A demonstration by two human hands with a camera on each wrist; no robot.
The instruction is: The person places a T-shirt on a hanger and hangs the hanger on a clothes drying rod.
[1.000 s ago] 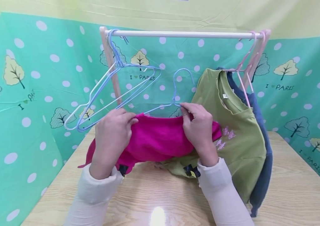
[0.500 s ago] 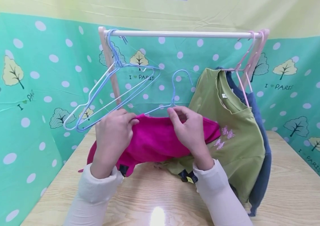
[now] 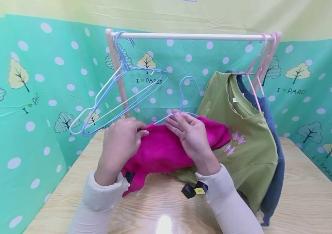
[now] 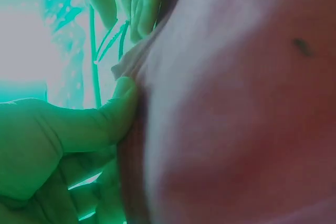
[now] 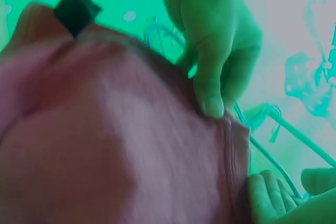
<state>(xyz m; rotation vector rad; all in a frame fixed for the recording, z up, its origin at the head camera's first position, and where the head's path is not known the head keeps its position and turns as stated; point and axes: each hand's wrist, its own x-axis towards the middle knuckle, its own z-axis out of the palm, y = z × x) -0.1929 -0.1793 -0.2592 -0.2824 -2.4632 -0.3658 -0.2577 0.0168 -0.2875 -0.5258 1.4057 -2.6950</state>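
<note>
A magenta shirt [image 3: 166,149] hangs between my hands over the table, with a blue wire hanger [image 3: 181,94] inside its neckline and the hook standing up bare. My left hand [image 3: 122,143] pinches the left side of the neckline between thumb and fingers, also plain in the right wrist view. Near the base of the hook, my right hand [image 3: 187,133] lies with its fingers nearly straight against the front of the neckline edge. In the right wrist view those right-hand fingers [image 5: 265,195] touch the shirt's edge, the thumb apart from them.
A rack with a white rail [image 3: 192,36] stands behind. Several blue and white hangers [image 3: 125,68] hang at its left end. On pink hangers [image 3: 254,87] at the right hang a green shirt [image 3: 251,143] and a dark blue garment [image 3: 274,149], close beside my right hand. Below is a wooden table [image 3: 148,211].
My right hand has let go of the neckline's right side and moved left to the hook's base, its fingers straightening. Shirt and hanger sank slightly. My left hand keeps its pinch.
</note>
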